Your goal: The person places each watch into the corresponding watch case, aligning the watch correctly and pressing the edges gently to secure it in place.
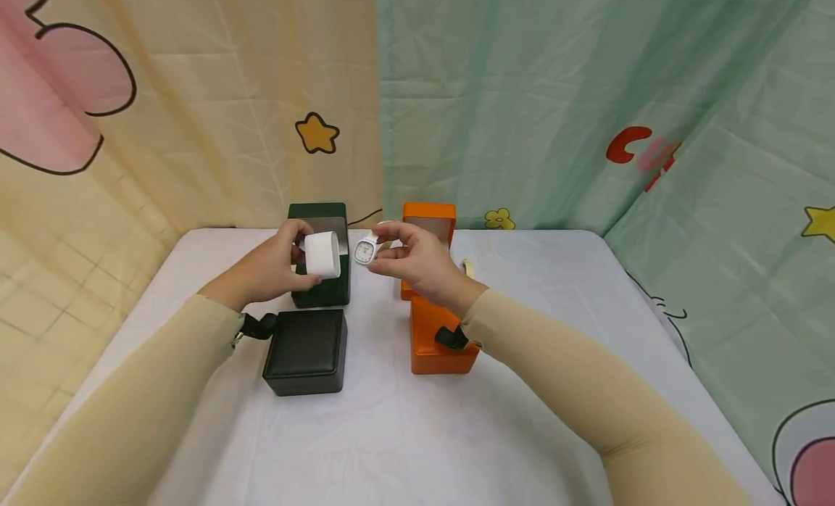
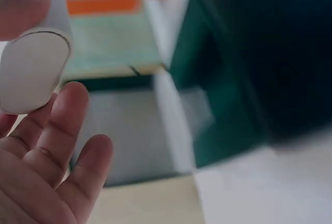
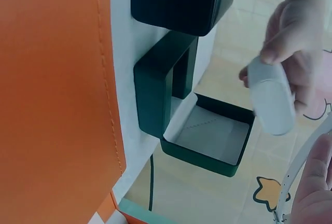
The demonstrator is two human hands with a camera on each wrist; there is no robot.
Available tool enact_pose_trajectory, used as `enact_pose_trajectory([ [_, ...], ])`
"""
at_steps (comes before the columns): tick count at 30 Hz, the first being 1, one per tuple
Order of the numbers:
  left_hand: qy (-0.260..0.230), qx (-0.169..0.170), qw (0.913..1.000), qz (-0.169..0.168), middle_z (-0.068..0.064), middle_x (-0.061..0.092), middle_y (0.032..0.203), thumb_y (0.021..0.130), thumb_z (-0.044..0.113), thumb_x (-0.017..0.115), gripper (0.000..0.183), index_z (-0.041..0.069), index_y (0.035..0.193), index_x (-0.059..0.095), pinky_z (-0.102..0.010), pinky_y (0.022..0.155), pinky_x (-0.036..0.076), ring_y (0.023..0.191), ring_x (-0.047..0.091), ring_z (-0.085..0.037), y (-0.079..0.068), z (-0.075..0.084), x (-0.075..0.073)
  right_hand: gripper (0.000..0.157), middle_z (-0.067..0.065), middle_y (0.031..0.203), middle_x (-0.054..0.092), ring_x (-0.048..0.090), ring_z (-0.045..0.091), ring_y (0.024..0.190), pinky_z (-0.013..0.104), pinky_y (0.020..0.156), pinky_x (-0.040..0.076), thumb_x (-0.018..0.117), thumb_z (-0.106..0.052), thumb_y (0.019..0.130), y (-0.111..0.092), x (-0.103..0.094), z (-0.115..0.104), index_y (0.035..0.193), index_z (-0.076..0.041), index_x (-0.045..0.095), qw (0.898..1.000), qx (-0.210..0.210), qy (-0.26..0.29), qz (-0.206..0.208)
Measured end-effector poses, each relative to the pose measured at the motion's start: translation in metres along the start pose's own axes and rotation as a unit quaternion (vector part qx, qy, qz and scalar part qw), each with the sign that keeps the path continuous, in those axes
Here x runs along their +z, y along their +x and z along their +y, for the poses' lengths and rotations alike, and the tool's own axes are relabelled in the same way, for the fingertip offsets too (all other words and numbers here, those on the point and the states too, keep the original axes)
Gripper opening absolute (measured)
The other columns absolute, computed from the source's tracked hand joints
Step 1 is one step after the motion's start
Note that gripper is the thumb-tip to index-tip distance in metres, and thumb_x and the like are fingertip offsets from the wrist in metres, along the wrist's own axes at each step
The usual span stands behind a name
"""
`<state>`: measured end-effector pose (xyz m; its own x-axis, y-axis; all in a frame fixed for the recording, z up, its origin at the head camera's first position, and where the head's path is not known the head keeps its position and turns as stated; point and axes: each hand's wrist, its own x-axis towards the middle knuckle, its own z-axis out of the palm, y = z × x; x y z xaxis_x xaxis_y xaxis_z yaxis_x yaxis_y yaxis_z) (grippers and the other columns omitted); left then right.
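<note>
In the head view my left hand (image 1: 282,265) grips a white watch cushion (image 1: 322,254), thumb below and fingers above. The cushion is held in front of the open green box (image 1: 320,292). To its right, my right hand (image 1: 427,267) pinches a white wristwatch (image 1: 365,251) with a pale dial, a small gap from the cushion. The left wrist view shows the cushion's flat oval end (image 2: 35,71) and the green box's grey-lined lid (image 2: 129,136) behind it. The watch's white strap (image 3: 301,162) hangs beside my right fingers in the right wrist view.
A black box (image 1: 306,354) with its lid down sits nearer me on the left. On the right, an open orange box (image 1: 430,210) stands behind another orange box (image 1: 427,339), partly under my right forearm. A pale yellow curved thing (image 1: 468,268) shows beside my right wrist. Curtains border the white-covered table.
</note>
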<state>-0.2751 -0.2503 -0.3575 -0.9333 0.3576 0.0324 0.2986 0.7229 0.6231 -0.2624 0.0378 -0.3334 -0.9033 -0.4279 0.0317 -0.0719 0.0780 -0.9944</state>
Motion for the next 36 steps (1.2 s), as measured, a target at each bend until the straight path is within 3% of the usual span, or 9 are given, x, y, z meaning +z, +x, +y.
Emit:
enact_pose_trajectory([
  [7,-0.026,0.046,0.9985,-0.014,-0.016,0.053,0.138,0.086,0.011,0.086,0.078,0.004,0.144,0.034,-0.054,0.099,0.059,0.116,0.066,-0.035,-0.016,0.04,0.005,0.054,0.012,0.132,0.059,0.07,0.019,0.102,0.032,0.094,0.062,0.077,0.005,0.091,-0.008,0.0,0.001,0.141,-0.004,0.059,1.0,-0.014,-0.006,-0.007],
  [12,-0.028,0.057,0.9979,-0.012,-0.015,0.053,0.139,0.086,0.012,0.087,0.078,0.004,0.144,0.035,-0.052,0.1,0.059,0.117,0.068,-0.034,-0.019,0.056,0.009,0.06,0.012,0.139,0.058,0.069,0.018,0.101,0.024,0.087,0.062,0.077,0.007,0.09,-0.013,0.001,0.001,0.145,-0.004,0.056,1.0,-0.02,-0.016,-0.017],
  [19,-0.039,0.073,0.9966,-0.008,-0.015,0.052,0.14,0.085,0.01,0.086,0.078,0.003,0.144,0.035,-0.051,0.101,0.059,0.114,0.069,-0.032,-0.018,0.065,0.011,0.066,0.011,0.142,0.058,0.068,0.022,0.104,0.021,0.077,0.059,0.077,0.003,0.092,-0.016,-0.002,0.004,0.152,-0.007,0.052,0.994,-0.047,-0.093,-0.018],
  [24,-0.031,0.076,0.9966,0.004,-0.016,0.052,0.141,0.084,0.008,0.087,0.081,0.003,0.146,0.034,-0.051,0.101,0.058,0.112,0.069,-0.032,-0.016,0.068,0.012,0.064,0.012,0.135,0.064,0.069,0.024,0.108,0.026,0.086,0.062,0.077,-0.002,0.094,-0.018,-0.005,0.006,0.153,-0.011,0.054,0.988,-0.064,-0.144,-0.009],
  [27,-0.027,0.079,0.9964,0.009,-0.016,0.051,0.141,0.085,0.009,0.086,0.082,0.003,0.147,0.033,-0.051,0.102,0.058,0.112,0.068,-0.033,-0.015,0.071,0.013,0.064,0.013,0.135,0.066,0.07,0.024,0.108,0.029,0.092,0.062,0.077,-0.002,0.094,-0.019,-0.008,0.006,0.154,-0.01,0.054,0.984,-0.077,-0.161,-0.001],
  [36,-0.022,0.083,0.996,0.022,-0.016,0.051,0.141,0.084,0.009,0.087,0.086,0.003,0.15,0.031,-0.051,0.1,0.06,0.111,0.066,-0.032,-0.014,0.081,0.017,0.063,0.016,0.134,0.067,0.072,0.025,0.104,0.028,0.087,0.063,0.077,-0.002,0.094,-0.026,-0.014,0.004,0.153,-0.008,0.055,0.977,-0.098,-0.188,0.013],
])
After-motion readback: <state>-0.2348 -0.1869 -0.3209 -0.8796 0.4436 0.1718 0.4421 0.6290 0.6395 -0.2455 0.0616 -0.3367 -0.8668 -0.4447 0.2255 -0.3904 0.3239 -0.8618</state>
